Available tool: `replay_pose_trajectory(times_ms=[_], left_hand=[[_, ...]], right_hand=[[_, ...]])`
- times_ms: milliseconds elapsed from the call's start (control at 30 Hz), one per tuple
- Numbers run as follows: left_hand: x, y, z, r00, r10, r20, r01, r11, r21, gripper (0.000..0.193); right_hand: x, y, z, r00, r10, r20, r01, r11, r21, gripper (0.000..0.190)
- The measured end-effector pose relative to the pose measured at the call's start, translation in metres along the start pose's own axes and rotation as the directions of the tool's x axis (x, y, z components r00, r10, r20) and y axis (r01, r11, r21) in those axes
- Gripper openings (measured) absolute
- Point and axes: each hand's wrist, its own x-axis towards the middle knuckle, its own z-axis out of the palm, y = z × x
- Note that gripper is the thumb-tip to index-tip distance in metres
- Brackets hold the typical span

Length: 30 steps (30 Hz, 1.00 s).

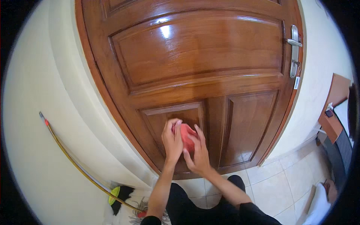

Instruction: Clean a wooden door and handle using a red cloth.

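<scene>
A crumpled red cloth [187, 135] is held up between my two hands, in front of the lower left panel of a brown wooden door [197, 53]. My left hand [172, 140] grips its left side, with the fingers curled at the top. On the other side my right hand [199, 153] has its fingers bent over the cloth and its thumb below. Motion blur softens the right fingers, and part of the cloth is hidden behind them. The door is closed in its frame.
A metal lever handle [294, 42] is at the door's right edge. Along the left wall lean a mop [84, 173] with grey strands and a broom [114, 195] with a yellow-green head. Right are a brown desk [333, 123] and white fabric [317, 204]; pale tiles [270, 191] cover the floor.
</scene>
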Motion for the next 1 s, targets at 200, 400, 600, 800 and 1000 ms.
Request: replay_pose_trajectory(times_ms=[200, 400, 600, 800, 1000], left_hand=[[-0.090, -0.033, -0.010, 0.943, -0.322, 0.090, 0.332, 0.873, -0.357, 0.025], [-0.191, -0.066, -0.047, 0.783, -0.524, 0.334, 0.583, 0.433, -0.687, 0.053], [-0.232, -0.082, -0.074, 0.703, -0.621, 0.346, 0.667, 0.407, -0.624, 0.065], [-0.242, -0.085, -0.086, 0.457, -0.681, 0.572, 0.867, 0.198, -0.458, 0.052], [-0.239, -0.067, -0.055, 0.730, -0.676, 0.102, 0.615, 0.584, -0.530, 0.039]], right_hand=[[-0.081, -0.015, 0.012, 0.946, 0.325, 0.023, -0.322, 0.924, 0.205, 0.051], [-0.128, -0.004, 0.025, 0.732, 0.612, 0.299, -0.676, 0.593, 0.439, 0.056], [-0.152, 0.016, 0.015, 0.724, 0.605, 0.330, -0.689, 0.616, 0.383, 0.070], [-0.151, 0.010, 0.008, 0.799, 0.536, 0.271, -0.597, 0.759, 0.260, 0.058], [-0.158, -0.014, 0.018, 0.855, 0.436, 0.280, -0.486, 0.863, 0.138, 0.053]])
